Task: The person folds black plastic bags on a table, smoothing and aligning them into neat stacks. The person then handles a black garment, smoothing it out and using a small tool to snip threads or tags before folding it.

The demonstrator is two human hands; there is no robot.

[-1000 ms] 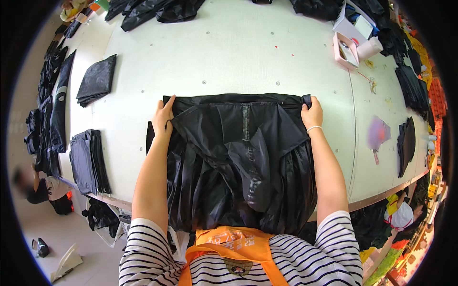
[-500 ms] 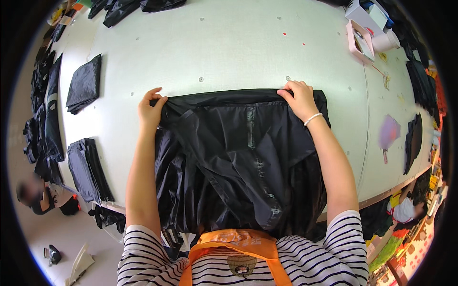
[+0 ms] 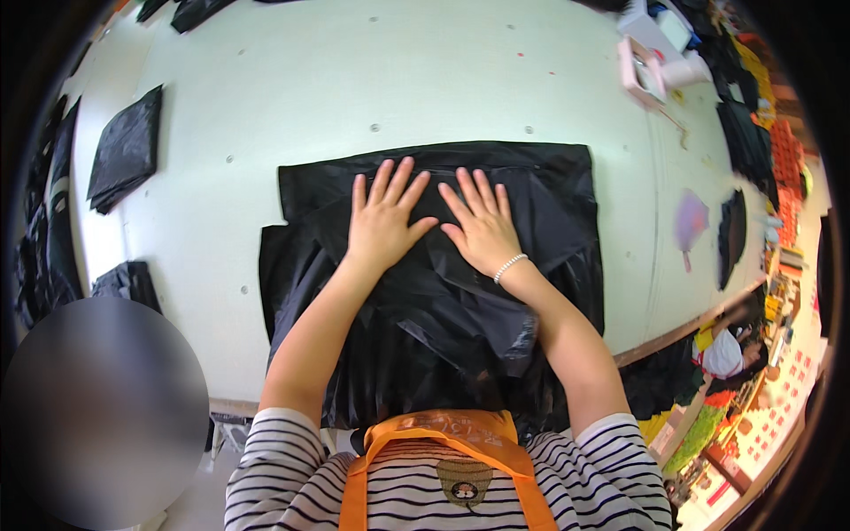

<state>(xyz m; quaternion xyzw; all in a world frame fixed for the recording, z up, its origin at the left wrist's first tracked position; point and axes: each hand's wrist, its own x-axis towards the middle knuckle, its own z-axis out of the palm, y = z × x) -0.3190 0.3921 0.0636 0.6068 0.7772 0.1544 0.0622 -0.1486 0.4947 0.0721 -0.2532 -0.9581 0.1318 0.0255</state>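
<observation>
A black, slightly shiny piece of fabric [image 3: 425,310] lies spread before me, its far edge on the pale table and its near part hanging toward my apron. My left hand [image 3: 383,217] rests flat on its upper part, fingers spread and pointing away from me. Close beside it, my right hand [image 3: 482,221] also presses flat on the cloth with fingers apart; a white beaded bracelet [image 3: 510,267] circles that wrist. Neither hand grips anything. Creases run through the fabric below my palms.
The pale table [image 3: 443,80] bears a folded black piece [image 3: 128,150] at left and a black stack [image 3: 128,283] nearer me. A pink tray [image 3: 641,71] and white cup [image 3: 686,69] stand far right, a purple fan-shaped item [image 3: 691,221] below them. A blurred shape covers the lower left.
Both hands have let go of the fabric's far corners and moved inward, now lying flat near its middle. The far edge lies flatter, and the whole view has shifted slightly.
</observation>
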